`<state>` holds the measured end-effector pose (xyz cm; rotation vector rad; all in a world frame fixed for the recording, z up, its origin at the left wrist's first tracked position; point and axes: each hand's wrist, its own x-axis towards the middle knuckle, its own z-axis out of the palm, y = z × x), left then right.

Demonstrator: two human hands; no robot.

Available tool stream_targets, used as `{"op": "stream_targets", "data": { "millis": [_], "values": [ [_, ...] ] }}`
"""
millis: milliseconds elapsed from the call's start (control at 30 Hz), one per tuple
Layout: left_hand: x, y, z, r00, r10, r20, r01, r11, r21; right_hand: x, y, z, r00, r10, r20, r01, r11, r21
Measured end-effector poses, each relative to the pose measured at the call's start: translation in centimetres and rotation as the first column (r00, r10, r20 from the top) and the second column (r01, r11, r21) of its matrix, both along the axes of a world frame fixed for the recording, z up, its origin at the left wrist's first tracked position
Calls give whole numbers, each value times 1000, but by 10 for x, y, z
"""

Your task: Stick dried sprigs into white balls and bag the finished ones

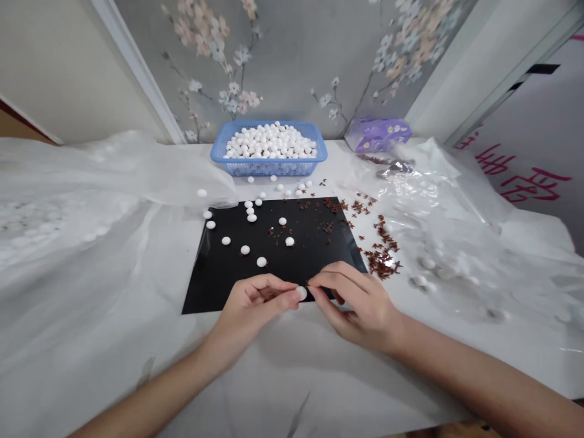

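Between thumb and forefinger, my left hand (262,301) pinches a small white ball (302,293) above the near edge of a black mat (228,277). My right hand (353,301) is closed in a pinch just to the right of that ball. A tiny brown star-shaped piece (309,283) shows at its fingertips, close to the ball; whether the two touch I cannot tell. Several loose white balls (261,262) lie on the mat. Brown star-shaped pieces (383,258) are heaped at the mat's right edge, with more scattered over its far right corner.
A blue plastic basket (269,167) full of white balls stands at the back against the flowered wall. Clear plastic bags (456,243) spread over the right side, and a large translucent bag (91,243) covers the left. A purple packet (381,134) lies at the back right.
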<state>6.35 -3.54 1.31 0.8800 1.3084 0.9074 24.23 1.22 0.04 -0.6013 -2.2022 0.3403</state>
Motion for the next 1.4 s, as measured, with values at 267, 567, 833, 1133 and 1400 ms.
{"op": "stream_targets", "data": {
  "millis": [267, 567, 833, 1133, 1400],
  "values": [
    [0, -1, -1, 1000, 10, -1, -10, 1000, 7, 1, 1, -3, 996, 81, -30, -83, 993, -80],
    [1, -1, -1, 998, 38, 52, -36, 999, -31, -2, 0, -6, 998, 50, -41, -49, 999, 16],
    [0, -1, -3, 1000, 10, 27, -10, 1000, 16, -2, 2, -6, 994, 112, 7, -113, 993, 23],
    [-1, 4, -1, 996, 29, -87, -25, 998, 52, 6, 13, 5, 979, 55, 194, -64, 997, 39],
    [-15, 6, -4, 704, 98, -703, 220, 912, 347, 54, 66, 24, 668, -415, 618, 566, 822, -59]
  ]
}}
